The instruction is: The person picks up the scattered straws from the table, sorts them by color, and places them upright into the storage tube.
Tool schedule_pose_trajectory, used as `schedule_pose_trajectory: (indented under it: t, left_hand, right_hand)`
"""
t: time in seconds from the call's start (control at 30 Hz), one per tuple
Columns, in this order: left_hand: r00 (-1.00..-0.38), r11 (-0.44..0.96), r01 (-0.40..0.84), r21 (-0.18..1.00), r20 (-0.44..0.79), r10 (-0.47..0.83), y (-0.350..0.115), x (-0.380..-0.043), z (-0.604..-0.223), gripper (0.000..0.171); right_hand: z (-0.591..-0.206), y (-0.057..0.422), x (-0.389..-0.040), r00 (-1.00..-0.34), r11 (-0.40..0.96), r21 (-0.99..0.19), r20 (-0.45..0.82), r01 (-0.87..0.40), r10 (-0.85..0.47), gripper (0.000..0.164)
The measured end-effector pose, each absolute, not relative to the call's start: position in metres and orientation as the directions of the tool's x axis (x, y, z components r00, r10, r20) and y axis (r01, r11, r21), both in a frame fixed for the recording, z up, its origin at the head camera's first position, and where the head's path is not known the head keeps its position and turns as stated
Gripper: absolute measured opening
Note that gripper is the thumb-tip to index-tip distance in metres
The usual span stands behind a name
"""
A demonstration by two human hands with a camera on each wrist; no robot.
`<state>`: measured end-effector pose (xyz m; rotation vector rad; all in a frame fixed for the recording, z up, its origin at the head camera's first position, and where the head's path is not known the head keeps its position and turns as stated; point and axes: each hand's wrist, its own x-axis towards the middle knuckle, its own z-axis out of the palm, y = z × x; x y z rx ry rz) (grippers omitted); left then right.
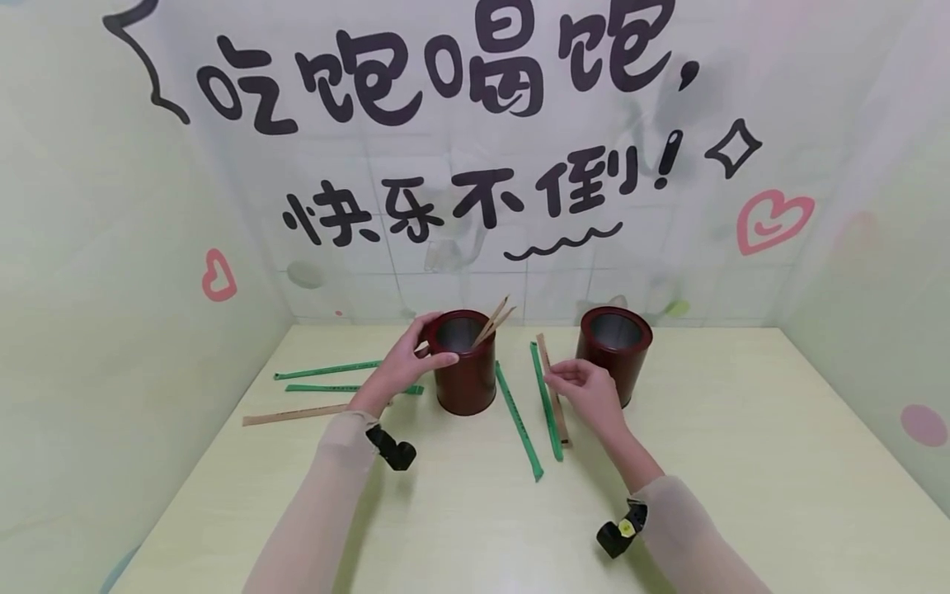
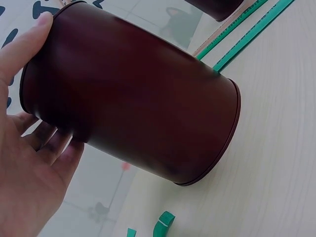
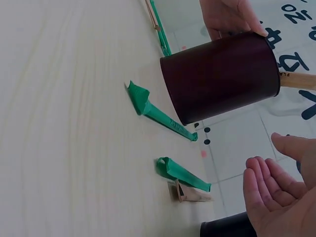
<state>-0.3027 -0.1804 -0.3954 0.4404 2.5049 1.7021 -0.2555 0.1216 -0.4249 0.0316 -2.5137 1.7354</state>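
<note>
My left hand (image 1: 404,359) grips the left dark red can (image 1: 465,388) by its upper part, thumb at the rim and fingers along the side. The can stands upright, with brown wrapped straws (image 1: 492,322) leaning out of its mouth. My right hand (image 1: 590,392) hovers beside a brown wrapped straw (image 1: 560,417) and a green wrapped straw (image 1: 547,400), in front of the right dark red can (image 1: 619,359). In the right wrist view, the right hand (image 3: 279,192) has its thumb apart from loosely bent fingers, with nothing between them.
Another green wrapped straw (image 1: 519,421) lies just right of the left can. Two green wrapped straws (image 1: 326,370) and a brown wrapped straw (image 1: 289,414) lie on the left of the pale table (image 1: 475,528). A printed curtain (image 1: 475,165) hangs behind.
</note>
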Motion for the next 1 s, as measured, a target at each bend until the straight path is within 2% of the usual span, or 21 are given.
schedule_pose_trajectory:
  t: [0.27,0.6,1.0]
  left_hand:
    - [-0.957,0.341,0.187,0.921,0.092,0.276,-0.181,-0.302,-0.394,0.079]
    - [-0.957,0.336,0.183,0.924,0.089,0.276,-0.182,-0.301,-0.395,0.078]
    - [-0.956,0.325,0.182,0.928,0.089,0.281,-0.181,-0.303,-0.394,0.080]
  right_hand:
    - [-0.430,0.132,-0.255,-0.999,0.538,-0.842,-0.045,0.039,0.002,0.021]
    - [-0.434,0.134,-0.256,-0.990,0.685,-0.723,-0.137,0.086,-0.019,0.019]
    - [-0.434,0.136,-0.269,-0.977,0.821,-0.569,-0.201,0.053,-0.077,0.024]
